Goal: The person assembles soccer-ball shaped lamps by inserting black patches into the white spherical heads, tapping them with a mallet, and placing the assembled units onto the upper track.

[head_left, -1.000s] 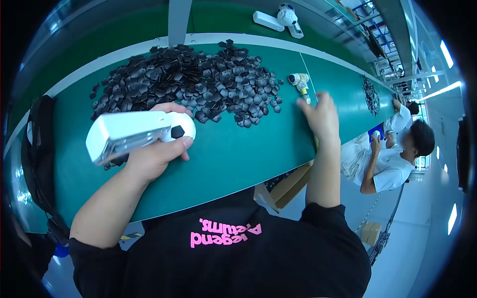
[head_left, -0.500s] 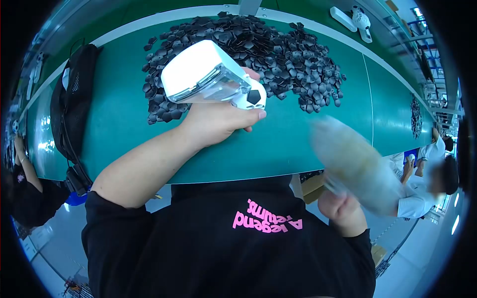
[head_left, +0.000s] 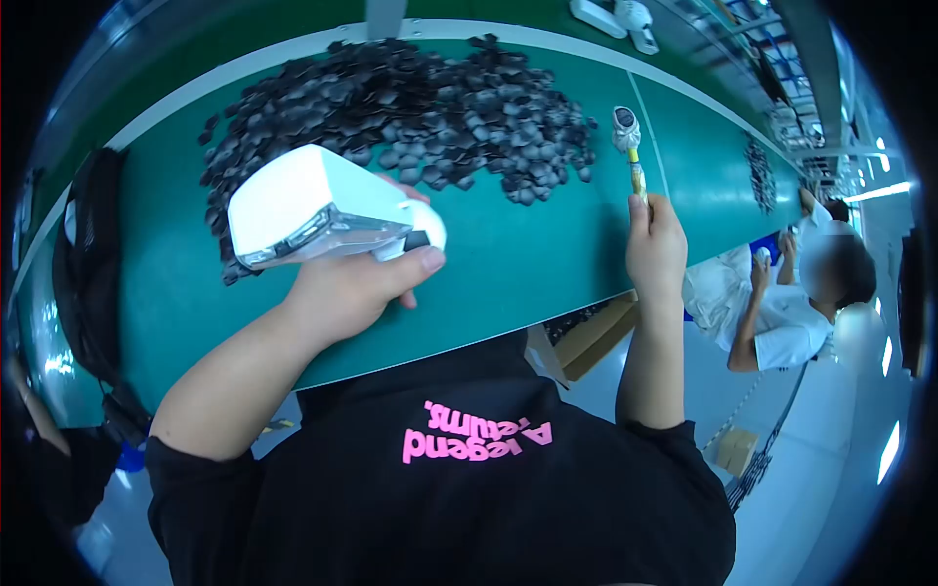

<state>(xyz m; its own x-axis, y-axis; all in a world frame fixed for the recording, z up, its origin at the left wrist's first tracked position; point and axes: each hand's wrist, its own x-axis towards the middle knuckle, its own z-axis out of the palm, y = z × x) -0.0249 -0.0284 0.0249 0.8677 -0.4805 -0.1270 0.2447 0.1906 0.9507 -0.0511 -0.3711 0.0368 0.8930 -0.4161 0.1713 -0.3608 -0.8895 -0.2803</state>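
My left hand (head_left: 357, 293) is wrapped around a white plastic housing (head_left: 283, 200) with a clear section and a rounded, football-like end bearing a black pentagon. It is held above the green table (head_left: 508, 254). On the right, my right hand (head_left: 657, 242) grips the yellowish handle of a hammer-like tool (head_left: 626, 129), its head pale and wrapped-looking with a dark round face. The tool points up and away, apart from the housing. Beyond both hands lies a large heap of black pentagon-shaped pieces (head_left: 391, 103).
A black bag (head_left: 88, 273) lies along the table's left end. Another white housing (head_left: 616, 18) rests beyond the far edge. A smaller black heap (head_left: 759, 176) lies farther right. A cardboard box (head_left: 591, 342) stands below the front edge. A co-worker (head_left: 782, 303) sits at the right.
The tool, smeared by motion and close to the camera before, is now sharp and upright over the table. My right hand has moved forward. The view has shifted, with the housing now lower and farther left.
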